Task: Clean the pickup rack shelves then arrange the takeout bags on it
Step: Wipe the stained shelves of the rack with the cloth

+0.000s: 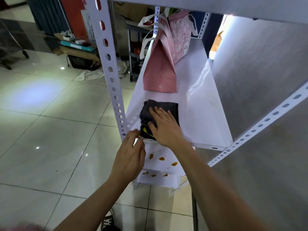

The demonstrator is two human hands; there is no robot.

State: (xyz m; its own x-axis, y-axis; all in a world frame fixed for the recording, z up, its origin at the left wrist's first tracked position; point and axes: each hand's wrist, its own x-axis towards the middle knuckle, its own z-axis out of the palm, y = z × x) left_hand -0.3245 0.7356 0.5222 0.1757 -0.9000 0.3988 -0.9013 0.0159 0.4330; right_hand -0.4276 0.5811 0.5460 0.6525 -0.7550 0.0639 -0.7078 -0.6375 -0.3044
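Observation:
A white metal rack shelf (200, 114) runs away from me. My right hand (164, 125) lies flat on a dark grey cloth (168, 107) at the shelf's near left corner, with a bit of yellow showing under the cloth. My left hand (130, 157) rests with its fingertips on the shelf's front edge beside the post, holding nothing. A pink takeout bag (160, 70) stands upright further back on the same shelf, and a second pink bag with a cat print (182, 40) stands behind it. The lower shelves (163, 164) carry several orange-brown stains.
A perforated white upright post (108, 64) stands at the left front corner, and a diagonal brace (260, 125) crosses on the right. A grey wall is on the right. Boxes, a dark cart and clutter sit on the tiled floor behind. My shoe (108, 222) shows below.

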